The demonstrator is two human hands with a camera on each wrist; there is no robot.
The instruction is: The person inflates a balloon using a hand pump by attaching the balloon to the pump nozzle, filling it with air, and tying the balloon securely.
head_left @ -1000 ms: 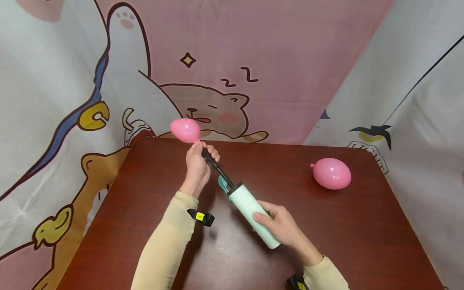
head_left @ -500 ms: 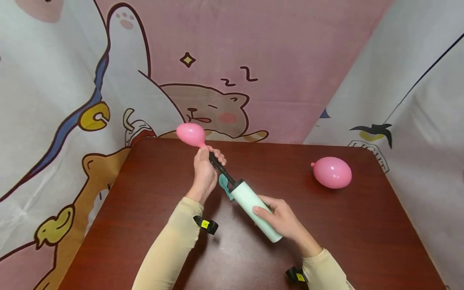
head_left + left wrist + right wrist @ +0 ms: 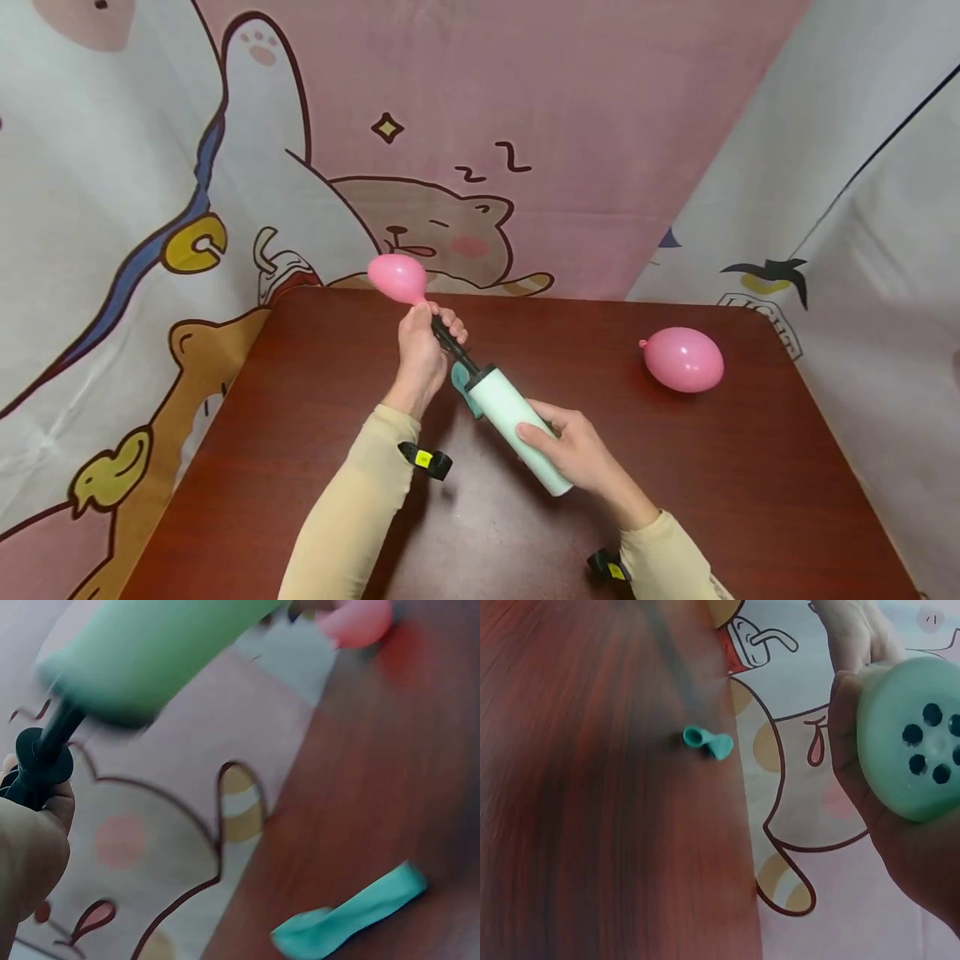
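My left hand grips the black nozzle end of a hand balloon pump, thumb at the neck of a small, partly inflated pink balloon. Below it, my right hand wraps round the mint-green barrel of the balloon pump. A short length of black rod shows between barrel and left hand. The barrel's end, ringed with holes, faces the camera in the right wrist view, with the right hand's fingers around its side. On the table beneath the pump lies a flat teal balloon, partly hidden by the barrel in the head view.
A larger, knotted pink balloon rests at the right rear of the dark red-brown wooden table. Cartoon-printed cloth hangs behind and at both sides. Each wrist carries a black camera strap with a yellow label.
The pump barrel has slid up the rod towards my left hand, so less rod shows. My left hand and the small pink balloon have shifted slightly right and down.
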